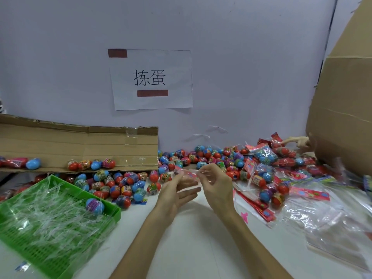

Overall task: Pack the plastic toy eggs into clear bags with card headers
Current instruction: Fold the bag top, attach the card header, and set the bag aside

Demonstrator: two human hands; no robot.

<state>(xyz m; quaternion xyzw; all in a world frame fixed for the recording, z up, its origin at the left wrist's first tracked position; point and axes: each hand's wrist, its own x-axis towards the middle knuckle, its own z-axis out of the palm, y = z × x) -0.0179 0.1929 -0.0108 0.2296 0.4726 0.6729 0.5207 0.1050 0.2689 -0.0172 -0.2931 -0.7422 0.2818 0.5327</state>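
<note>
Holds a clear bag (pixel 187 175) with a pink card header up above the surface (pixel 193 238), between both hands, blurred by motion. Pinches one end of it with thumb and forefinger of the right hand (pixel 216 185), other fingers loosely curled. Sets the left hand (pixel 177 191) under and beside the bag, lower fingers (pixel 191 191) straight and spread; cannot tell whether the upper ones grip the film. Seems to be working the mouth open, with no egg visibly inside.

Loose toy eggs (pixel 120 184) in a heap just beyond the hands, against a cardboard flap (pixel 80 146); packed bags (pixel 263 158) piled to the right, flat empty bags (pixel 259 208) just beside the right wrist.

Could lose the bag: thin film, only a two-finger pinch, so likely to slip or cling shut instead of opening. Could crease or tear at the header if pulled apart too hard. Could knock round eggs rolling when reaching into the heap, toward the green basket (pixel 117 215). Could also clash with another person's hand (pixel 300 143) reaching in at far right.
</note>
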